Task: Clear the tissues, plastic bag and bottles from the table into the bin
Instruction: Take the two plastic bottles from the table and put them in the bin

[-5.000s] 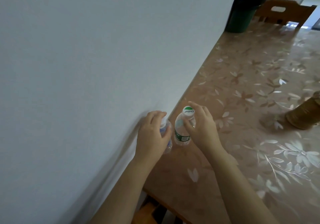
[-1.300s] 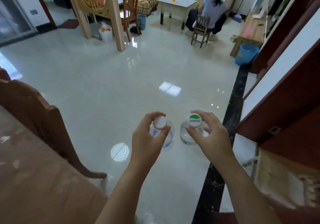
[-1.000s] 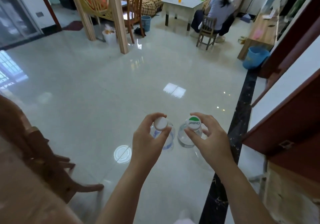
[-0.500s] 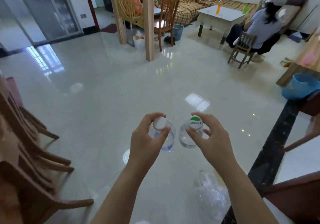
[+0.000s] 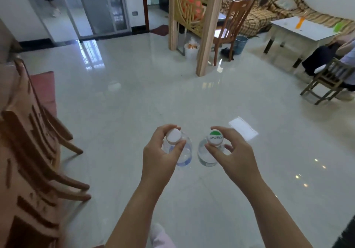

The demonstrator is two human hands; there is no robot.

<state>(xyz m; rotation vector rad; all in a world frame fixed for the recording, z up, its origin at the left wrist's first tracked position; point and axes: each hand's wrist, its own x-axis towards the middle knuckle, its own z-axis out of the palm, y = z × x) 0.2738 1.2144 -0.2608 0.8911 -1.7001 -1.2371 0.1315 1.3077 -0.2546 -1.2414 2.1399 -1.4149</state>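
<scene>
bottles are off the table and out over the tiled floor (image 5: 134,103) now; five seconds back both stood on the flowered table by the wall, each with a hand on its cap, and in the last second or so the view has swung leftward across the room while the hands kept the same hold; left hand (image 5: 160,158) is closed round the neck of the white-capped bottle (image 5: 183,151), thumb and fingers pinching just under the cap; right hand (image 5: 233,156) is closed the same way on the green-capped bottle (image 5: 208,152), which hangs upright beside the first, the two near each other but apart; each grip is at the neck only, so the bodies dangle free below the fingers; wooden chairs (image 5: 32,151) sit at the left edge, and the table itself is not clearly in view; across the room a white bin (image 5: 191,49) stands at the foot of the wooden screen (image 5: 194,17), and a blue bin (image 5: 240,44) sits just behind the chair there; which one is meant i cannot tell; my reading is that the pick-up is done and this is the carry, with the drop not yet made; no tissues or plastic bag show in this view, so whether they are already cleared cannot be judged
</scene>
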